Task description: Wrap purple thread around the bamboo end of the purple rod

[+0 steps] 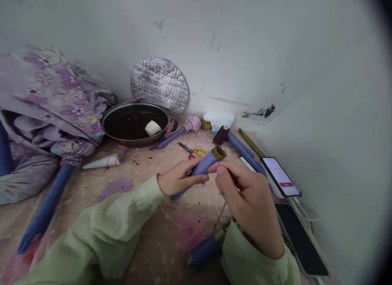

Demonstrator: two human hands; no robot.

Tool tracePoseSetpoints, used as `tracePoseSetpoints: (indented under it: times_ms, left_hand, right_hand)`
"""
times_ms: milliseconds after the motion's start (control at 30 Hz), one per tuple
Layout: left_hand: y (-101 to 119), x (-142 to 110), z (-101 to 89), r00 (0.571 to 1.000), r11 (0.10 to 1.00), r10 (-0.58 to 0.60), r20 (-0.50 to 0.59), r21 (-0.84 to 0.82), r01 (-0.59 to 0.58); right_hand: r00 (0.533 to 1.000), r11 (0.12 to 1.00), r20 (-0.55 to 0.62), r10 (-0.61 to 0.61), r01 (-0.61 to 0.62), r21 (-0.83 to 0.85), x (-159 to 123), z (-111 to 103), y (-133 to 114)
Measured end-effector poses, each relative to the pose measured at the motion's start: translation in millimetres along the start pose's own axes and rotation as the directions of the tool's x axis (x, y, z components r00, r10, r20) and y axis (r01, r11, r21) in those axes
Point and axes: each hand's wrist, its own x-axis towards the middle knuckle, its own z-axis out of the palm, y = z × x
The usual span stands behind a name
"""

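My left hand (182, 177) is closed around a hollow tube (203, 164) wrapped in blue-violet thread, its bare brownish open end tilted up and to the right. At that upper end, my right hand (246, 195) pinches a blue thread (219, 217) between thumb and forefinger. The thread shows again below the right hand, running down to a blue thread spool (203, 252) on the cloth, partly hidden by my right sleeve. The tube's lower end pokes out beneath my left hand.
A dark pan (134, 142) holding a white roll stands behind, near a silvery disc (161, 85). Yellow-handled pliers (191, 148), a dark thread cone (221, 135) and blue-wrapped sticks (241, 148) lie beyond my hands. Two phones, one lit phone (281, 177), line the right edge. Floral fabric (52, 87) hangs left.
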Motion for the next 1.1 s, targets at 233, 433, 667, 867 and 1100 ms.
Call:
tracePoseSetpoints:
  times_ms: [233,433,667,867,1100]
  left_hand:
    - [-2,-6,0.2,0.999,1.000,-0.011,-0.042,0.014,0.011]
    - [7,-4,-2.1,0.998,0.977,-0.065,-0.003,-0.203,0.063]
    - [6,-4,-3.7,0.991,0.955,-0.132,-0.013,-0.269,0.124]
    - [8,-3,-3.9,0.989,0.981,-0.121,-0.080,-0.159,0.107]
    - [8,-2,0.8,0.977,0.965,-0.136,-0.162,-0.246,0.093]
  right_hand:
    - [1.000,1.000,-0.008,-0.007,0.007,0.019,2,0,0]
    - [0.999,1.000,-0.046,0.026,-0.027,-0.008,2,-3,3]
    - [0.997,0.997,-0.069,0.027,-0.032,-0.066,2,-3,3]
    - [0.998,0.994,-0.059,0.026,-0.032,-0.100,3,-1,3]
    - [0.998,0.996,-0.055,0.031,-0.036,-0.085,2,0,3]
